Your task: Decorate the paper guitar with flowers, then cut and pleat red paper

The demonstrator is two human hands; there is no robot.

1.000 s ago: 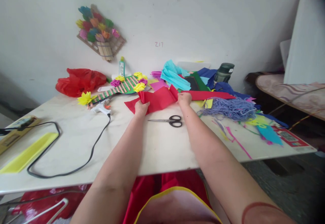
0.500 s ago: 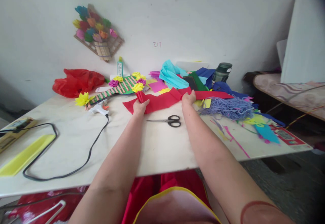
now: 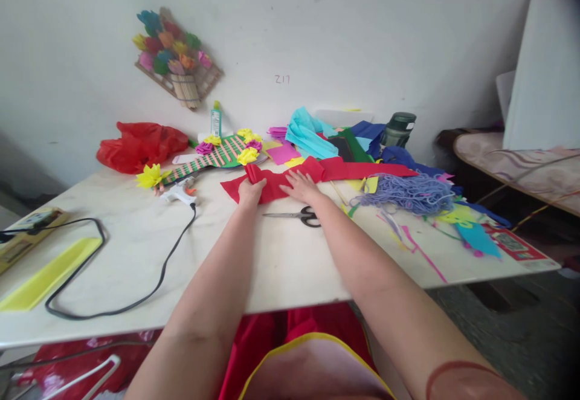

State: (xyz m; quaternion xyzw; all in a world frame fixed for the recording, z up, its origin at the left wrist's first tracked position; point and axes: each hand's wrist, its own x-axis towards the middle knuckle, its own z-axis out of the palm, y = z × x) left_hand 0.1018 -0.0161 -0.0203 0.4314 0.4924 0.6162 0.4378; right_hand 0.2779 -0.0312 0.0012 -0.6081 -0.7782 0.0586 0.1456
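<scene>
Centre of frame, far side of white table: red crepe paper strip runs left-right, w/ pleated end at left. Left hand closed, pinching the pleated bunch. Right hand flat, fingers spread, palm down on the strip just beside left hand, gripping nothing. Black-handled scissors lie on table just below right hand. Glue gun w/ black cord left of centre; purple yarn pile at right; red plastic bag upper left.
</scene>
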